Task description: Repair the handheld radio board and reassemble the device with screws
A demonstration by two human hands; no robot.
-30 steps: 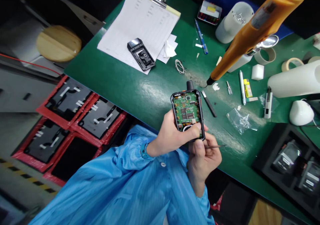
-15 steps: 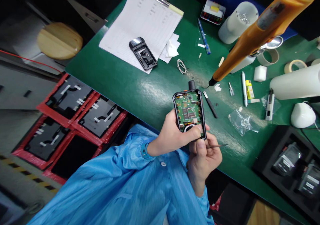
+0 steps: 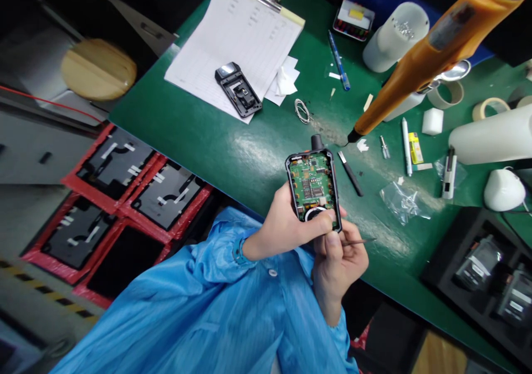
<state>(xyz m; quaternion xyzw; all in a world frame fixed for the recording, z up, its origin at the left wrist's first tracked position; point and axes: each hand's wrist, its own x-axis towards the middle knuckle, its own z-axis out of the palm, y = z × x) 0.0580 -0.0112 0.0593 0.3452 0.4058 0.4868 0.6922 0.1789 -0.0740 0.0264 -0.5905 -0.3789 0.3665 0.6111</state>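
Observation:
An opened black handheld radio (image 3: 313,177), its green circuit board facing up, is held over the near edge of the bench. My left hand (image 3: 291,224) closes round its lower left side, with the thumb pressing across the bottom beside a round white-rimmed part. At the lower right corner is my right hand (image 3: 341,257), its fingers pinched round a thin, dark, pointed tool, likely tweezers (image 3: 358,242), whose tip points right. My right fingertips touch the radio's bottom edge; what they do there is partly hidden. A dark-handled blade tool (image 3: 351,173) lies right of the radio.
An orange electric screwdriver (image 3: 399,91) hangs over the bench (image 3: 187,124). A second black housing (image 3: 239,90) rests on clipped papers (image 3: 208,47). Pens, tape rolls, a plastic bag (image 3: 405,203) and a white cup of small parts (image 3: 394,36) lie rightward. A foam tray (image 3: 446,252) holds black units.
The radio has shifted very slightly left in my hands. Both hands keep the same grip, and the things on the bench stay put.

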